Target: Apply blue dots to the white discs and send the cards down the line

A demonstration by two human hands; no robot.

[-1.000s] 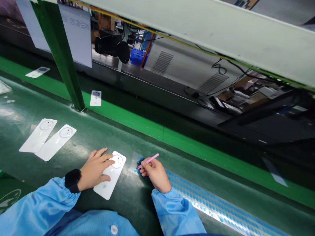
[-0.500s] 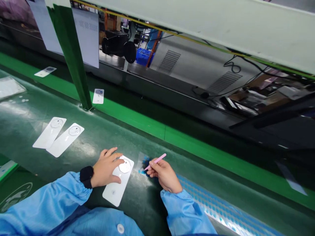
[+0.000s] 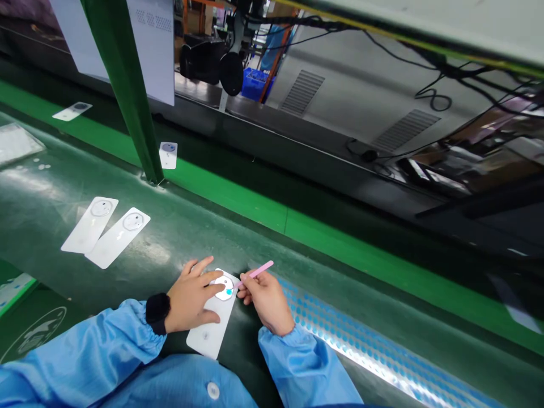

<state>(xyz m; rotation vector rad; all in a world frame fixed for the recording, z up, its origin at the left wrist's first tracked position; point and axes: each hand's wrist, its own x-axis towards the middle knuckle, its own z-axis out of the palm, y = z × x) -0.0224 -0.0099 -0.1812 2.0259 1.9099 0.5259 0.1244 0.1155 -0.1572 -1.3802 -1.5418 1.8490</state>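
Note:
Under my left hand [image 3: 193, 297] lies a white phone back cover [image 3: 210, 337] with a round camera area near its top. The fingers of that hand are spread, resting on the cover's left side and the ring. My right hand [image 3: 267, 297] pinches pink tweezers [image 3: 260, 268], whose tip points down at the camera area. At the tip a small blue dot [image 3: 229, 291] shows against the white; whether it is still gripped or lying on the cover I cannot tell. Sheets of blue dots [image 3: 340, 334] run along the bench beside my right forearm.
Two more white back covers [image 3: 119, 238] overlap on the bench to the left. Two others, a left one [image 3: 72, 111] and a right one [image 3: 169, 156], sit on the green strip beyond. A green post [image 3: 127, 96] rises behind the bench. A clear stack [image 3: 19, 144] is at far left.
My right hand has moved left with the tweezers, from a small clear piece with blue dots to the cover's camera area. My left hand stays on the cover. The view has shifted slightly.

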